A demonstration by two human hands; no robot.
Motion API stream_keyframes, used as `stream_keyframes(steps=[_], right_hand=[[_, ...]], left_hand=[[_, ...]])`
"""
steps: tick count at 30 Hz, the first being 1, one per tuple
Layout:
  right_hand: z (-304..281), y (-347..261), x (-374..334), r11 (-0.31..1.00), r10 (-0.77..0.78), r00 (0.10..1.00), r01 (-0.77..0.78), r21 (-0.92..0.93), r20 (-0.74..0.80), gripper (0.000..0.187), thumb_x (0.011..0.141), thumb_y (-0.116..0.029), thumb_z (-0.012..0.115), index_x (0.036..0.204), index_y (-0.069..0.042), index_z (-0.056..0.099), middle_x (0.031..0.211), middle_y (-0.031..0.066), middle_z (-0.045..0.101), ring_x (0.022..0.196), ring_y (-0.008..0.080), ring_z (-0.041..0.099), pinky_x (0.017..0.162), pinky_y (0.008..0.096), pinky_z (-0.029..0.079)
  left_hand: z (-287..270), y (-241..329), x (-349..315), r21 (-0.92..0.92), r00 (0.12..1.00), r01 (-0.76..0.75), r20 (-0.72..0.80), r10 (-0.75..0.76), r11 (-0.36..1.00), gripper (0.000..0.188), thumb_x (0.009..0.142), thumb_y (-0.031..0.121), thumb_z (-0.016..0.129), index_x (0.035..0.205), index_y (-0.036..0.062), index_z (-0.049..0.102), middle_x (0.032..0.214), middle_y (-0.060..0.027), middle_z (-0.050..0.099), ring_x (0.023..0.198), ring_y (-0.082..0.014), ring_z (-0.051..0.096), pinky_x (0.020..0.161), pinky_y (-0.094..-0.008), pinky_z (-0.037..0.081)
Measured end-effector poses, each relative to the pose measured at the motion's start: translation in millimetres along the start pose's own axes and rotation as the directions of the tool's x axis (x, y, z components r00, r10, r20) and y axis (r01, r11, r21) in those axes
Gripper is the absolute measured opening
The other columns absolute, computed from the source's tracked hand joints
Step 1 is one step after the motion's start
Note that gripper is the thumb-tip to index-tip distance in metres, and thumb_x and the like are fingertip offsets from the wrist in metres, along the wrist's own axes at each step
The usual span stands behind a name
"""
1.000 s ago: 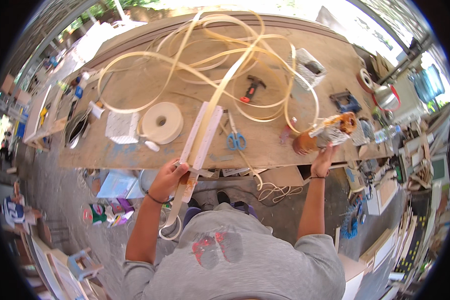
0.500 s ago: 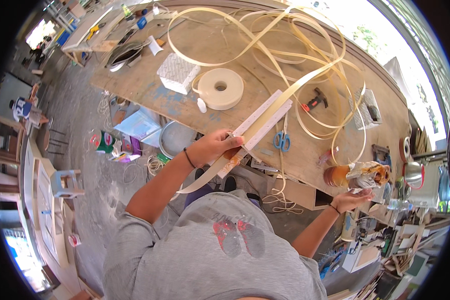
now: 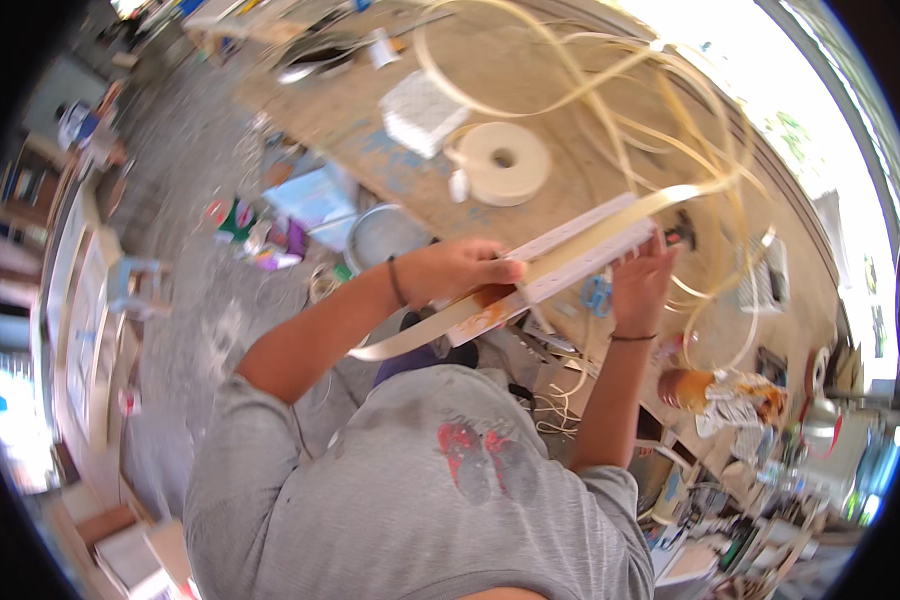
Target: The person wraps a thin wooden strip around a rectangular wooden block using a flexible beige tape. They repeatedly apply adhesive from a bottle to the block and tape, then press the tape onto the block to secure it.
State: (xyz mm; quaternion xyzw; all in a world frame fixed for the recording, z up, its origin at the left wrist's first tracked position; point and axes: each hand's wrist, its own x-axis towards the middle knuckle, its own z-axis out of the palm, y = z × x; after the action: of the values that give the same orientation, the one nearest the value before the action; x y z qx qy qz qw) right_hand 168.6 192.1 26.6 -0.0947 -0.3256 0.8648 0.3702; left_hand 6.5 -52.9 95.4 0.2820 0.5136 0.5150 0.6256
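A long white channel-like piece (image 3: 578,267) slants over the bench edge, with a cream flexible strip (image 3: 402,342) running along its middle. At its near end, my left hand (image 3: 457,272) is closed round the channel, thumb on the strip beside an amber, glue-like patch (image 3: 492,296). Farther along, my right hand (image 3: 642,278) has its fingers closed over the right edge; motion blurs them a little. Beyond the far end, the strip rises into large loose loops (image 3: 715,165). Blue scissors (image 3: 597,293) lie just left of my right hand, partly hidden.
On the wooden bench (image 3: 330,120) rest a cream roll (image 3: 525,185) and a white wrapped block (image 3: 420,110). A hammer (image 3: 682,230) lies past my right hand, with an amber-filled jar (image 3: 685,388) at the right. A round grey basin (image 3: 385,240) stands below the bench.
My right hand has moved from beside the amber jar, up and left onto the channel's right edge. My left hand keeps its hold. The whole view has shifted.
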Motion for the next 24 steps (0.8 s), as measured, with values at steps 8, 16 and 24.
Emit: stream_keyframes(steps=[8, 16, 24], right_hand=[[52, 45, 48, 0.971, 0.089, 0.952, -0.149, 0.187, 0.294, 0.05, 0.094, -0.042, 0.051, 0.127, -0.005, 0.045, 0.125, 0.0066, 0.052, 0.128, 0.0264, 0.041, 0.104, 0.0541, 0.035], [56, 47, 66, 0.993, 0.056, 0.973, -0.077, 0.084, 0.225, 0.036, 0.095, -0.035, 0.052, 0.115, -0.004, 0.054, 0.112, 0.0066, 0.059, 0.119, 0.0207, 0.049, 0.105, 0.0598, 0.032], [-94, -104, 187, 0.972, -0.214, 0.926, 0.233, 0.027, -0.312, 0.045, 0.095, -0.032, 0.046, 0.124, 0.001, 0.048, 0.127, 0.0134, 0.054, 0.121, 0.0283, 0.049, 0.109, 0.0649, 0.017]], left_hand=[[-14, 15, -53, 0.026, 0.998, -0.031, -0.056, 0.032, 0.999, 0.057, 0.09, 0.041, 0.061, 0.124, -0.0039, 0.048, 0.1, -0.0067, 0.062, 0.087, -0.0098, 0.058, 0.076, -0.0245, 0.049], [-20, 6, -72, 0.084, 0.991, -0.044, -0.123, 0.054, 0.996, 0.059, 0.09, 0.042, 0.062, 0.125, -0.0031, 0.048, 0.101, -0.0074, 0.062, 0.089, -0.0106, 0.059, 0.075, -0.0251, 0.049], [-31, -8, -129, 0.358, 0.999, 0.006, -0.053, 0.014, 0.934, 0.068, 0.082, 0.052, 0.067, 0.122, 0.0003, 0.05, 0.103, -0.0084, 0.063, 0.09, -0.0132, 0.06, 0.075, -0.0273, 0.049]])
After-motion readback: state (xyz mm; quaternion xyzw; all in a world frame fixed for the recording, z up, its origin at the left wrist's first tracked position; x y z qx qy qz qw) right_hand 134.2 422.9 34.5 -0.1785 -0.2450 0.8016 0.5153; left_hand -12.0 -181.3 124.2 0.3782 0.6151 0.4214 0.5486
